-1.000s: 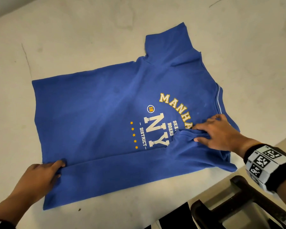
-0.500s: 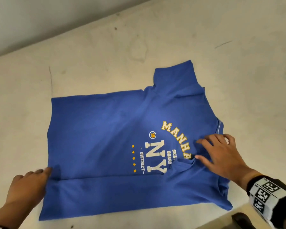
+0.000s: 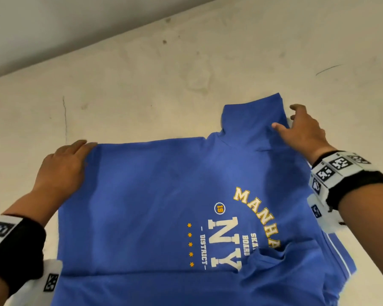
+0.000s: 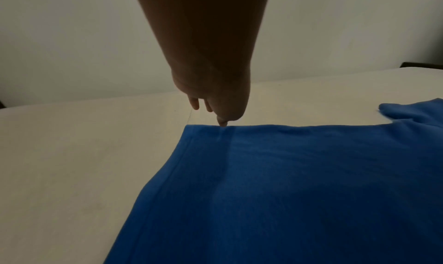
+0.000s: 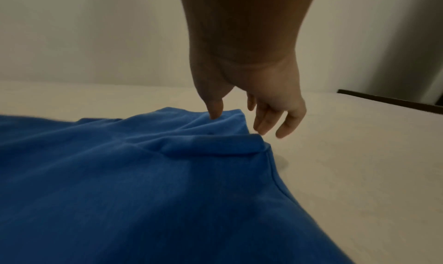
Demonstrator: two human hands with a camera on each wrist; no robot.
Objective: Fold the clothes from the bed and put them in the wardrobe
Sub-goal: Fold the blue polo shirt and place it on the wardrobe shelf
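Observation:
A blue T-shirt (image 3: 153, 206) with a "MANHATTAN NY" print lies flat on the cream bed (image 3: 142, 85), its near side folded over the print. My left hand (image 3: 71, 155) rests at the far left hem corner; in the left wrist view its fingertips (image 4: 223, 123) touch the shirt's (image 4: 287, 192) far edge. My right hand (image 3: 296, 122) hovers at the far sleeve (image 3: 252, 120), fingers spread. In the right wrist view its thumb (image 5: 215, 112) touches the sleeve (image 5: 187, 127) and the other fingers hang just past the sleeve's edge. Neither hand grips cloth.
A pale wall (image 3: 53, 29) runs along the bed's far side. A dark frame edge (image 5: 395, 101) shows at the bed's right end. Bare mattress (image 3: 318, 62) lies beyond and to the right of the shirt.
Both hands left the near fold and reached to the shirt's far edge: the left to the far hem corner, the right to the far sleeve. The head moved closer over the shirt.

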